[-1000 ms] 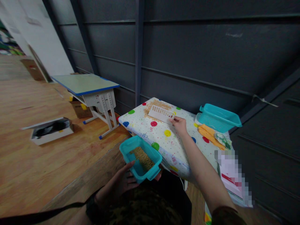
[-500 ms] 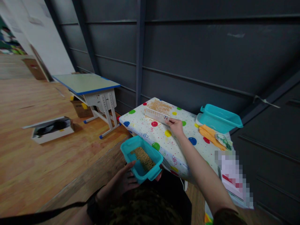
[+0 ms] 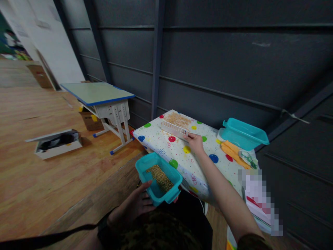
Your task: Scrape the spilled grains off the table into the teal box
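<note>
My left hand (image 3: 139, 201) grips the near-left side of a turquoise plastic container (image 3: 145, 162), thumb over the rim, just off the table's front edge. Round tan beans (image 3: 160, 177) lie in a heap inside it. With its fingers closed on one end, my right hand (image 3: 194, 140) holds a long white slotted plastic basket (image 3: 173, 130) low over the dotted tablecloth (image 3: 156, 137). Behind the basket, many small pale grains or beans (image 3: 178, 119) are spread over the far corner of the table. Whether the basket touches the cloth I cannot tell.
A second turquoise container (image 3: 243, 133) stands at the table's right, by an orange cloth (image 3: 232, 151) and a crumpled plastic bag (image 3: 248, 158). A dark panelled wall (image 3: 221, 62) borders the table. To the left are a school desk (image 3: 99, 93) and an open white box (image 3: 58, 144).
The view has shifted slightly. Both hands keep their holds, and the container, beans and basket look much as before.
</note>
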The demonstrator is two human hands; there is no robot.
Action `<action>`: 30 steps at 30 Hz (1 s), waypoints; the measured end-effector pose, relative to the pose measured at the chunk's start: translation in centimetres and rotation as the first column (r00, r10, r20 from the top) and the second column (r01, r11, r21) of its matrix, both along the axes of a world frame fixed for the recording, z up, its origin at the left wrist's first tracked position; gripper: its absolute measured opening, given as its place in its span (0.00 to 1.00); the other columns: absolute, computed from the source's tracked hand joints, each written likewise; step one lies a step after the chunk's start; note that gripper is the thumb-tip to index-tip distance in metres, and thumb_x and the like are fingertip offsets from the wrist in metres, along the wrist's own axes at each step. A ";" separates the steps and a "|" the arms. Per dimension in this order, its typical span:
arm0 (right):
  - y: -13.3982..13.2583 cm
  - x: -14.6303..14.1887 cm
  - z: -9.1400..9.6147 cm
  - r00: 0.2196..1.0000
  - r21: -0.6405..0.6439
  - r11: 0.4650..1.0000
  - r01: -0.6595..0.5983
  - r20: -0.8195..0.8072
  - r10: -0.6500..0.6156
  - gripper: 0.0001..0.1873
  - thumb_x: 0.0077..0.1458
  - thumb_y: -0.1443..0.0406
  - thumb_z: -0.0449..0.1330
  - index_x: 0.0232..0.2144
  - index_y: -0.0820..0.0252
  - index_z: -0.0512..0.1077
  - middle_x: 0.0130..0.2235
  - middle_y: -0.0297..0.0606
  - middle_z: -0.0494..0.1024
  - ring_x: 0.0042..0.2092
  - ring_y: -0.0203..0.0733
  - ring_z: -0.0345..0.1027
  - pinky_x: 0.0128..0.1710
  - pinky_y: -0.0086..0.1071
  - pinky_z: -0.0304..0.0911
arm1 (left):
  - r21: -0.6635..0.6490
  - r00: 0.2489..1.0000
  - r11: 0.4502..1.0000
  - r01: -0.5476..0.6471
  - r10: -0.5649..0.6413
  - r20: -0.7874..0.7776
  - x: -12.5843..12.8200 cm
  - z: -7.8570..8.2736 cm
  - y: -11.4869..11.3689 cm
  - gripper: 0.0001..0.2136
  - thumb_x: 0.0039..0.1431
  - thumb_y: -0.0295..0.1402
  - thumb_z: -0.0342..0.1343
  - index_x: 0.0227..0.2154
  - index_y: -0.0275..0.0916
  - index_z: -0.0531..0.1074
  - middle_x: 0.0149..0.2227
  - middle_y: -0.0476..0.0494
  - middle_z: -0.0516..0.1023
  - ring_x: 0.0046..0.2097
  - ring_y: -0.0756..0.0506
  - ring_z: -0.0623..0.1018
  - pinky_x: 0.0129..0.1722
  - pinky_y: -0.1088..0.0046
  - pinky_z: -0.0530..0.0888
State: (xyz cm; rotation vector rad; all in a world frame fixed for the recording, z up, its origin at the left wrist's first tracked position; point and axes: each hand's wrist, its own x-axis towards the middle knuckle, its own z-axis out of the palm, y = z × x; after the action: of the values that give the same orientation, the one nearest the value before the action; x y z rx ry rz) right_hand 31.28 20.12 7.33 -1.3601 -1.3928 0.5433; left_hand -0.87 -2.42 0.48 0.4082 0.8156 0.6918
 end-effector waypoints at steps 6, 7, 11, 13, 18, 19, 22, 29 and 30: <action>-0.2 0.0 -0.1 1.000 0.036 0.999 0.016 -0.006 -0.016 0.16 0.53 0.56 0.71 0.41 0.56 0.90 0.44 0.42 0.91 0.47 0.59 0.85 0.50 0.46 0.77 | -0.043 0.998 0.999 0.001 -0.003 -0.066 0.5 0.3 0.3 0.35 0.64 0.53 0.68 0.65 0.36 0.69 0.50 0.33 0.88 0.62 0.29 0.84 0.63 0.55 0.75; -0.2 -0.1 -0.1 1.000 0.028 0.999 0.023 -0.004 -0.022 0.15 0.53 0.56 0.72 0.41 0.56 0.90 0.44 0.41 0.91 0.47 0.59 0.85 0.50 0.47 0.77 | -0.033 0.998 0.999 -0.006 0.004 -0.065 0.5 0.4 0.2 0.36 0.64 0.53 0.67 0.66 0.34 0.67 0.50 0.32 0.89 0.62 0.28 0.84 0.62 0.55 0.76; 0.0 -0.1 -0.3 1.000 0.010 1.000 -0.010 0.000 0.010 0.14 0.53 0.57 0.72 0.39 0.56 0.90 0.42 0.40 0.91 0.45 0.60 0.85 0.50 0.47 0.77 | -0.002 0.998 0.999 -0.047 0.047 -0.047 0.5 0.4 0.0 0.41 0.65 0.51 0.67 0.72 0.37 0.58 0.47 0.37 0.89 0.60 0.29 0.85 0.60 0.55 0.77; 0.0 0.0 -0.4 1.000 0.027 1.000 -0.014 -0.004 0.014 0.15 0.54 0.56 0.71 0.40 0.56 0.90 0.42 0.40 0.91 0.45 0.60 0.85 0.50 0.47 0.77 | 0.001 0.998 0.999 -0.048 0.047 -0.049 0.5 0.3 0.0 0.40 0.65 0.51 0.68 0.71 0.38 0.60 0.47 0.37 0.89 0.60 0.29 0.85 0.60 0.56 0.77; 0.1 0.0 -0.4 1.000 0.025 0.999 0.029 0.004 -0.029 0.14 0.53 0.56 0.71 0.39 0.55 0.90 0.43 0.40 0.91 0.46 0.60 0.85 0.53 0.49 0.76 | -0.047 0.994 0.998 -0.038 0.033 -0.101 0.7 0.3 0.3 0.38 0.58 0.55 0.70 0.64 0.36 0.70 0.48 0.33 0.89 0.59 0.28 0.86 0.59 0.55 0.77; 0.0 0.0 -0.4 1.000 0.024 1.000 0.020 0.005 -0.020 0.14 0.53 0.56 0.71 0.39 0.56 0.90 0.42 0.40 0.91 0.46 0.60 0.85 0.52 0.49 0.76 | -0.042 0.995 0.998 -0.040 0.036 -0.094 0.7 0.5 0.3 0.38 0.59 0.54 0.70 0.65 0.37 0.69 0.48 0.33 0.89 0.59 0.28 0.86 0.59 0.54 0.77; -0.1 0.0 -0.3 1.000 0.038 0.999 -0.001 0.002 0.001 0.15 0.54 0.56 0.71 0.39 0.57 0.90 0.42 0.40 0.91 0.45 0.58 0.85 0.51 0.47 0.76 | -0.035 0.997 0.999 -0.032 0.029 -0.076 0.7 0.8 0.1 0.38 0.63 0.53 0.68 0.70 0.38 0.66 0.51 0.34 0.89 0.60 0.29 0.85 0.61 0.54 0.76; 0.0 0.0 -0.4 0.999 0.020 0.999 0.036 0.010 -0.037 0.14 0.53 0.57 0.71 0.39 0.57 0.90 0.43 0.40 0.91 0.46 0.60 0.85 0.53 0.47 0.76 | -0.049 0.999 0.998 -0.028 0.026 -0.034 0.3 -0.3 0.4 0.43 0.64 0.52 0.69 0.74 0.39 0.60 0.52 0.35 0.89 0.58 0.30 0.87 0.63 0.52 0.75; 0.1 0.0 -0.4 1.000 0.019 1.000 0.023 0.001 -0.023 0.14 0.52 0.57 0.71 0.39 0.57 0.90 0.43 0.40 0.91 0.46 0.60 0.85 0.52 0.47 0.76 | -0.061 0.999 0.998 -0.027 0.025 -0.036 0.2 -0.6 0.5 0.42 0.63 0.52 0.69 0.73 0.39 0.61 0.52 0.35 0.89 0.59 0.30 0.86 0.63 0.52 0.75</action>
State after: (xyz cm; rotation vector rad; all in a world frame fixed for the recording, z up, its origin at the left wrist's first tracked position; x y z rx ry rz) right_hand 31.32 20.19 6.95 -1.3596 -1.3781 0.5124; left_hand -0.68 -1.97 -0.10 0.3559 0.8750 0.6840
